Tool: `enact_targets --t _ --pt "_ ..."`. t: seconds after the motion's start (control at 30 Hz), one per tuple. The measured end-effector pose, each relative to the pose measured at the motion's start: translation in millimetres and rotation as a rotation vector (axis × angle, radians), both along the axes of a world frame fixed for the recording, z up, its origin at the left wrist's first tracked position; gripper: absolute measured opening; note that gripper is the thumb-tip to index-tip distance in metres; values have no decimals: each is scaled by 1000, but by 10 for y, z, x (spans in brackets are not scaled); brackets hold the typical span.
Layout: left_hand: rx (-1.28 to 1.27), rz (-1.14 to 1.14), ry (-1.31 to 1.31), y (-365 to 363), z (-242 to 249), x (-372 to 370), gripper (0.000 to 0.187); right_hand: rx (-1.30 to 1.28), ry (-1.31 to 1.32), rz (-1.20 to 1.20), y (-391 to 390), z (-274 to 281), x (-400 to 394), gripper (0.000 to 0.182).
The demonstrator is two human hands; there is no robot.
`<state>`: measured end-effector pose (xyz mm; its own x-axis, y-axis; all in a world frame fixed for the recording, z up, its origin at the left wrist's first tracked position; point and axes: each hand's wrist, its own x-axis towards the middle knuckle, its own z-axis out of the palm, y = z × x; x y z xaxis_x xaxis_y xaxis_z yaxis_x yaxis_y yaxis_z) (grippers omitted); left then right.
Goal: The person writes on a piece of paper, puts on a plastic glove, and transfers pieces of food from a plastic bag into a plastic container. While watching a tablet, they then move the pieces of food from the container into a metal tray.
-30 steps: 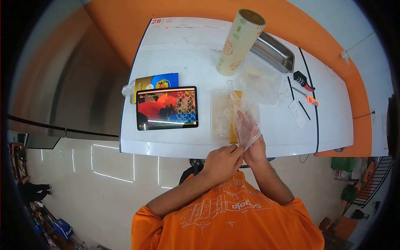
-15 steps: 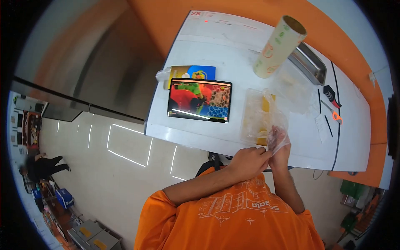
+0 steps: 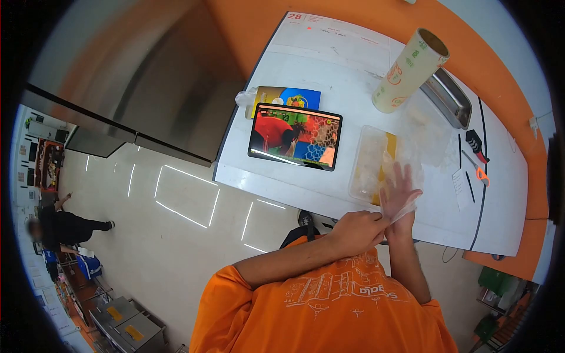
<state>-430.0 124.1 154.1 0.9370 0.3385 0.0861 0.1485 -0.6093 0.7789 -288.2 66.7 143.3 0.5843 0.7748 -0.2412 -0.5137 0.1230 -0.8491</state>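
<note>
My right hand (image 3: 401,194) is spread open, palm showing, inside a thin clear plastic glove. At its wrist, my left hand (image 3: 359,233) is closed on the cuff of the plastic glove (image 3: 403,210). The right fingertips are over a clear plastic container (image 3: 361,170) with a yellow strip (image 3: 391,144) along its right side. Part of that container is hidden by the hand and the glove. A tablet (image 3: 294,138) showing a colourful video lies to the left, overlapping a blue and gold box (image 3: 288,96).
A large upright roll of cling film (image 3: 406,76) stands before a metal tray (image 3: 450,97). To the right lie a black and red tool (image 3: 475,144), orange-handled scissors (image 3: 481,175), a paper slip (image 3: 459,189) and thin black sticks. A person in black (image 3: 70,226) is far left.
My right hand has gone from bunched fingers to spread inside the glove. My left hand still pinches the cuff. The view has shifted slightly, and the tablet's picture differs.
</note>
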Motion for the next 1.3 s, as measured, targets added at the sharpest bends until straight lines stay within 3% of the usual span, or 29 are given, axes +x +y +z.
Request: enact_targets --t 0.1,0.2,0.3,0.43,0.57,0.73,0.83,0.9,1.03,1.1,1.3 --pt "-14 -27 -32 -37 -20 -5 12 -7 142 87 -1 -47 22 102" --pt "-49 -55 -46 -48 -24 -4 11 10 72 51 50 -111 24 106" --pt "-33 -78 -30 -58 -26 9 11 52 -16 -6 78 -119 96 105" --pt "-51 -98 -73 -67 -10 41 16 65 59 -62 109 -41 137 102" --pt "-52 -85 -158 -84 56 74 21 157 68 7 215 137 74 105" --pt "-78 -98 -168 -42 155 148 15 163 41 -15 169 -13 285 101" --pt "-97 -115 -125 -49 164 187 12 163 80 61 154 -34 341 103" --pt "-104 -121 -122 -62 173 199 12 209 139 237 163 87 334 103" --pt "-95 -138 -107 -92 163 234 13 134 260 289 195 153 268 111" --pt "-45 -139 -110 -98 117 249 14 152 283 240 207 71 301 93" --pt "35 -146 -102 -161 -13 311 16 130 251 83 334 -145 359 76"
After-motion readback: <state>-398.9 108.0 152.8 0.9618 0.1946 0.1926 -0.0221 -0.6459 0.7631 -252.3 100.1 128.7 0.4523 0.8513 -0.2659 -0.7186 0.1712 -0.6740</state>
